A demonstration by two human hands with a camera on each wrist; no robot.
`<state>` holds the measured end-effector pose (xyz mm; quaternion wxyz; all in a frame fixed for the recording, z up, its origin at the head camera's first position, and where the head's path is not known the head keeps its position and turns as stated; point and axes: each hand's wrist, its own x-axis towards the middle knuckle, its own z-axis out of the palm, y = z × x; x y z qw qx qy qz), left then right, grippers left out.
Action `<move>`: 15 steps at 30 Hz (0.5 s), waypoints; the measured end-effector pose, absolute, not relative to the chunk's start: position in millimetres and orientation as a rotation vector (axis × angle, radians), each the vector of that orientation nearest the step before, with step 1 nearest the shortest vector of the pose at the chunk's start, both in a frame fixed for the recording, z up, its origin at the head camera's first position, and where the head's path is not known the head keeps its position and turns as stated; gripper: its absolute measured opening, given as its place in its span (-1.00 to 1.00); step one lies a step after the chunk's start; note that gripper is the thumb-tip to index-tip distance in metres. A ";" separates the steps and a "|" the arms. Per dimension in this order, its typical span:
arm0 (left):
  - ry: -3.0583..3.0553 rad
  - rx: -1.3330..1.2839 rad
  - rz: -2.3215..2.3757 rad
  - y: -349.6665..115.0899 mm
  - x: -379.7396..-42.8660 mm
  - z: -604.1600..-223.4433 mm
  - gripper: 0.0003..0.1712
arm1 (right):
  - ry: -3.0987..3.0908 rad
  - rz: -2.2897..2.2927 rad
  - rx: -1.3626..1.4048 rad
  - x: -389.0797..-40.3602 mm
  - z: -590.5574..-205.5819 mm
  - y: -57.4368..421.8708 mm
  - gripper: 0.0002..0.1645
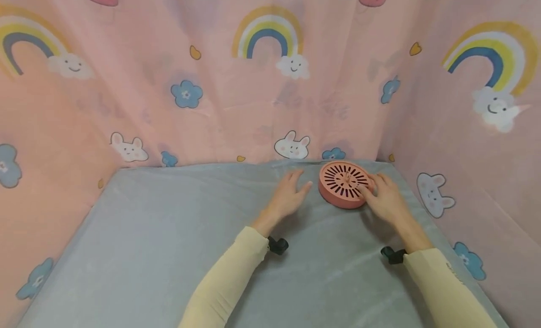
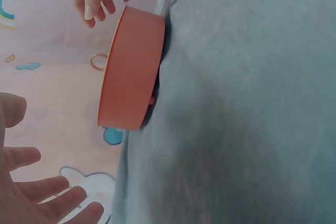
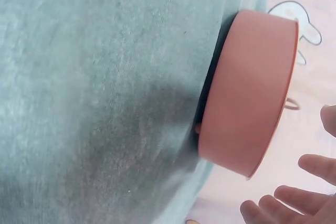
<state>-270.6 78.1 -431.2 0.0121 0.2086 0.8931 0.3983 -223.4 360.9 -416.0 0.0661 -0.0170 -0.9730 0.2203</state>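
Note:
A round coral-pink mosquito coil holder [image 1: 343,202] with a slotted lid and a small ring [image 1: 348,176] on top sits near the back right of the grey cloth. Its smooth side wall shows in both wrist views, the holder [image 2: 131,69] appearing tilted there. My left hand [image 1: 287,196] hovers to its left with fingers spread, apart from it. At its right side is my right hand [image 1: 386,203], fingers loosely extended beside the rim. In the right wrist view a gap separates these fingers [image 3: 302,198] from the holder [image 3: 247,87]. Neither hand holds anything.
A grey cloth [image 1: 148,253] covers the table. Pink curtains [image 1: 236,116] printed with rainbows, rabbits and flowers rise behind and at both sides. The back edge of the table lies just behind the holder. Dark cameras [image 1: 277,246] are strapped at both wrists.

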 end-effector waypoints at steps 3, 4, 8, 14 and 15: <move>2.752 0.630 1.274 84.9 -271.5 -435.0 -0.31 | -2.913 0.683 -0.048 -225.4 -418.3 362.8 -0.14; 2.743 0.627 1.283 87.2 -272.1 -436.1 -0.31 | -2.910 0.689 -0.055 -226.2 -419.0 363.3 -0.15; 2.716 0.638 1.313 96.4 -275.7 -441.2 -0.29 | -2.915 0.722 -0.077 -229.4 -421.7 365.6 -0.17; 2.659 0.623 1.365 112.8 -281.6 -449.6 -0.29 | -2.940 0.857 -0.115 -233.2 -424.7 368.6 -0.18; 2.648 0.622 1.382 116.3 -282.8 -451.2 -0.29 | -2.941 0.885 -0.125 -234.1 -425.7 369.5 -0.17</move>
